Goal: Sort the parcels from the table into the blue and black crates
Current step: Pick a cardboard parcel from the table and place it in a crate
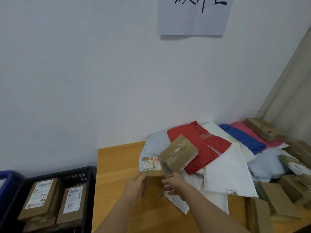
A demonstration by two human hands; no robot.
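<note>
A small brown cardboard box with a white shipping label on top stands on the wooden table. My left hand grips its left side and my right hand grips its right side. Just behind it a second taped brown box lies tilted on a red mailer bag. To the left, below the table, the black crate holds labelled brown boxes. Only a corner of the blue crate shows at the far left.
White, pale blue, blue and pink mailer bags are heaped across the table's right half. More brown boxes are stacked at the right edge and back corner. A paper sign hangs on the white wall.
</note>
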